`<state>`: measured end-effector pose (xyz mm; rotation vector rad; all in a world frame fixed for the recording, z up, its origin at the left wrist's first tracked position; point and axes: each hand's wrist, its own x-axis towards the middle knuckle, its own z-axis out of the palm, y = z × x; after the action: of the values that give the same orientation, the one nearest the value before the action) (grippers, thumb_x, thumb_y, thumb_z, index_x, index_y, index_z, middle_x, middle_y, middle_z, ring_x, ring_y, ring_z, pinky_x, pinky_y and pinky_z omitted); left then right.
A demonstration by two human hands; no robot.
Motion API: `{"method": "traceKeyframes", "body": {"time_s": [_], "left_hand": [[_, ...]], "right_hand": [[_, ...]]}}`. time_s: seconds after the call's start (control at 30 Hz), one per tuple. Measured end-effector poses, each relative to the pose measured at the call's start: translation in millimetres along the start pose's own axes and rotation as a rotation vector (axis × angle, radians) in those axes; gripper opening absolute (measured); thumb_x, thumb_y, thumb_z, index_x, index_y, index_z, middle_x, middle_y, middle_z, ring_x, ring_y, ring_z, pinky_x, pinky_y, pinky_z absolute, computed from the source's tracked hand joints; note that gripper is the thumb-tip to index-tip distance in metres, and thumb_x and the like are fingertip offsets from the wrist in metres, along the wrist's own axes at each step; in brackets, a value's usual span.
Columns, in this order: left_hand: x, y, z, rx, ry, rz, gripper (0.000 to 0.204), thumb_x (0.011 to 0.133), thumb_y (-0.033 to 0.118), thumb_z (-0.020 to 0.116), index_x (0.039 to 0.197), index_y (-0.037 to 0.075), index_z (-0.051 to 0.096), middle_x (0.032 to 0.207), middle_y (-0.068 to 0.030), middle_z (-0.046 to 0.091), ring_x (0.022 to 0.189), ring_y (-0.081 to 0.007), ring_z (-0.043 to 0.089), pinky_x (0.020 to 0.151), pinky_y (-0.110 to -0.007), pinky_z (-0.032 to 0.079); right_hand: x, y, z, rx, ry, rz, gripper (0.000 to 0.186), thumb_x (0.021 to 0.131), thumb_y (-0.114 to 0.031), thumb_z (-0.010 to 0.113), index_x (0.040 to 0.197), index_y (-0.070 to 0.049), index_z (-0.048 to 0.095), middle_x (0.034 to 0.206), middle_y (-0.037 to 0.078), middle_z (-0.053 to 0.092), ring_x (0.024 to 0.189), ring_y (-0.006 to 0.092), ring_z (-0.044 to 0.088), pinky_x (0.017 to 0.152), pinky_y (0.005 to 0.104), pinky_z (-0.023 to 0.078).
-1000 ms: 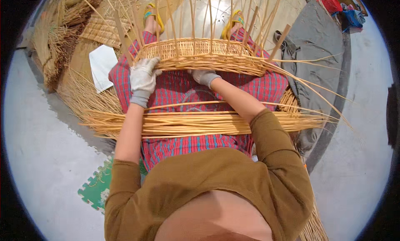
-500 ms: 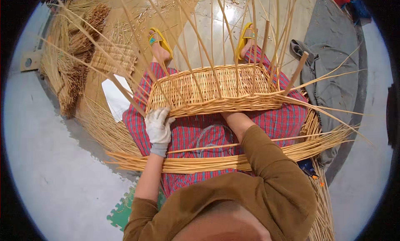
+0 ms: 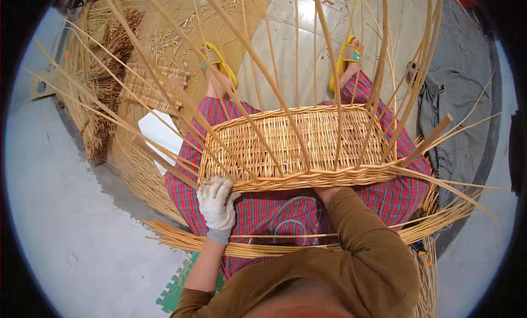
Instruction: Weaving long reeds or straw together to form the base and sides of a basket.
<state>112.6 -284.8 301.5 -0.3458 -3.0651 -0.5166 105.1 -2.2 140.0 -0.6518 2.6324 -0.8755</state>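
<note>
A half-woven wicker basket [image 3: 291, 142] rests across my lap, its woven base turned up toward me and a plaited band along its near edge. Long willow stakes [image 3: 324, 27] rise and fan out from its sides. At the near left corner, my left hand [image 3: 217, 205], in a whitish work glove, is closed on the woven edge beside a thick corner post [image 3: 175, 167]. My right forearm [image 3: 357, 219] reaches beneath the basket. That hand's fingers are hidden under it. Another thick post [image 3: 425, 142] slants outward at the right corner.
A bundle of willow rods [image 3: 247, 249] lies across my lap near my body. More rods [image 3: 99, 98] and a small woven panel [image 3: 153, 84] are on the left. A white sheet [image 3: 159, 134] lies by my knee, a grey cloth [image 3: 461, 87] on the right.
The whole scene sits lower in the picture. The basket looks larger and shows more of its woven base. My left hand stays at the same corner; my right arm has gone further under.
</note>
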Motion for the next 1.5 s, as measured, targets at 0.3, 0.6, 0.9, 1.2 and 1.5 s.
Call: {"method": "traceKeyframes", "body": {"time_s": [0.3, 0.6, 0.9, 1.2, 1.5], "left_hand": [[-7.6, -6.8, 17.5, -0.075, 0.057, 0.055, 0.042, 0.071, 0.017, 0.079, 0.111, 0.013, 0.067, 0.109, -0.0044, 0.066, 0.111, -0.0269, 0.059, 0.107, -0.047, 0.038], [-16.3, -14.2, 19.0, -0.004, 0.206, 0.057, 0.047, 0.074, 0.017, 0.076, 0.12, 0.015, 0.064, 0.117, -0.0056, 0.065, 0.117, -0.026, 0.057, 0.115, -0.047, 0.031], [-39.1, 101.7, -33.1, -0.473, 0.028, 0.235, 0.057, 0.074, 0.02, 0.08, 0.127, 0.012, 0.061, 0.11, -0.012, 0.057, 0.098, -0.0297, 0.06, 0.088, -0.043, 0.049], [-47.8, 127.3, -27.4, -1.015, -0.005, 0.215, 0.022, 0.092, 0.002, 0.066, 0.114, 0.0, 0.066, 0.097, -0.0085, 0.059, 0.078, -0.015, 0.065, 0.069, -0.027, 0.055], [-55.3, 111.0, -20.3, -1.338, -0.443, -0.172, 0.017, 0.092, 0.006, 0.067, 0.107, 0.001, 0.061, 0.093, -0.0053, 0.065, 0.083, -0.013, 0.064, 0.074, -0.031, 0.056]], "right_hand": [[52.9, -34.3, 21.6, -0.106, -0.025, -0.041, 0.035, 0.089, -0.021, 0.055, 0.12, -0.009, 0.067, 0.111, 0.018, 0.07, 0.101, 0.0354, 0.068, 0.084, 0.0441, 0.055], [-12.7, -67.8, -30.8, -0.191, -0.505, 0.325, 0.035, 0.087, -0.019, 0.055, 0.117, -0.008, 0.068, 0.108, 0.019, 0.07, 0.101, 0.0358, 0.067, 0.083, 0.0447, 0.055], [-108.2, -154.7, -118.0, 1.757, 0.676, 0.636, 0.029, 0.098, -0.034, 0.059, 0.107, -0.007, 0.064, 0.082, 0.0, 0.056, 0.072, 0.009, 0.055, 0.061, 0.024, 0.045], [-112.6, -175.9, -122.4, 1.094, 0.181, 0.458, 0.047, 0.105, -0.04, 0.044, 0.134, -0.003, 0.053, 0.114, 0.006, 0.063, 0.092, 0.0135, 0.058, 0.082, 0.0292, 0.052], [-117.5, -174.7, -111.9, 0.217, 0.441, 0.039, 0.053, 0.078, -0.014, 0.077, 0.125, -0.008, 0.054, 0.106, 0.016, 0.059, 0.095, 0.0347, 0.061, 0.082, 0.0438, 0.052]]}}
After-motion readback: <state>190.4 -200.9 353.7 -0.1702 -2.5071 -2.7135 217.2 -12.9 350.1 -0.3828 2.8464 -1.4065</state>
